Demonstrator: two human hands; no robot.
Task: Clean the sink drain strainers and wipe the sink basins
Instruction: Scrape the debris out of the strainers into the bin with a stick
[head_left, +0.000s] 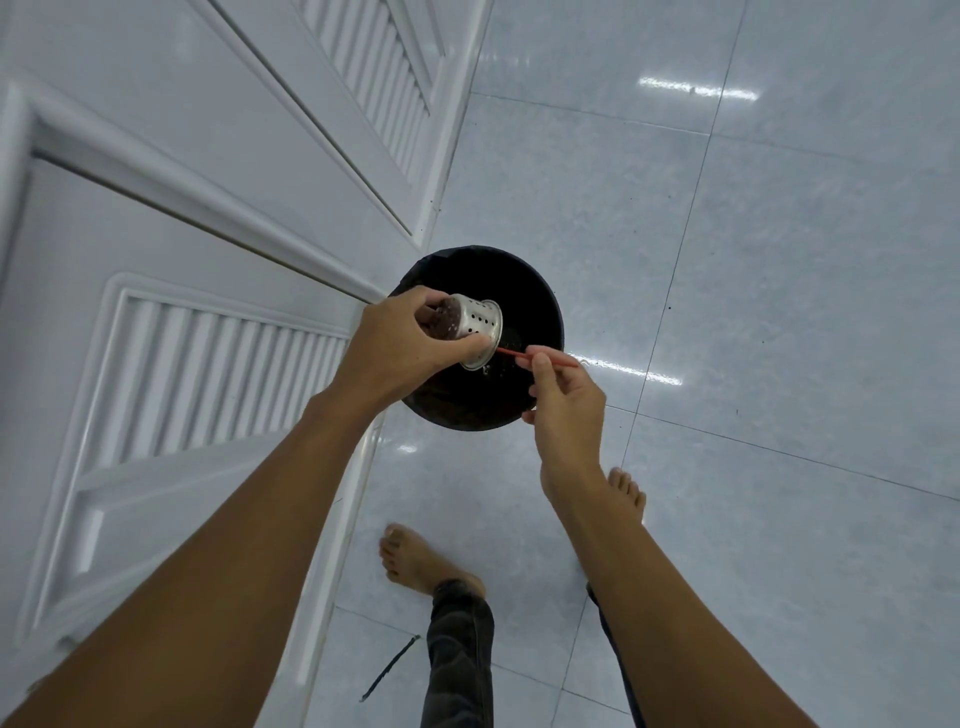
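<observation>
A perforated steel drain strainer (474, 328) is tipped on its side above a black trash bin (530, 306). My left hand (410, 345) grips the strainer by its dirty bottom end, with the flared rim pointing right. My right hand (563, 410) pinches a thin red stick (535, 357) whose tip reaches the strainer's rim. Dark grime shows on the strainer's base near my fingers.
White louvred cabinet doors (208, 364) run along the left. The floor (753, 260) is glossy pale tile. My bare feet (415, 564) stand just behind the bin. A short dark strip (389, 667) lies on the floor near my left leg.
</observation>
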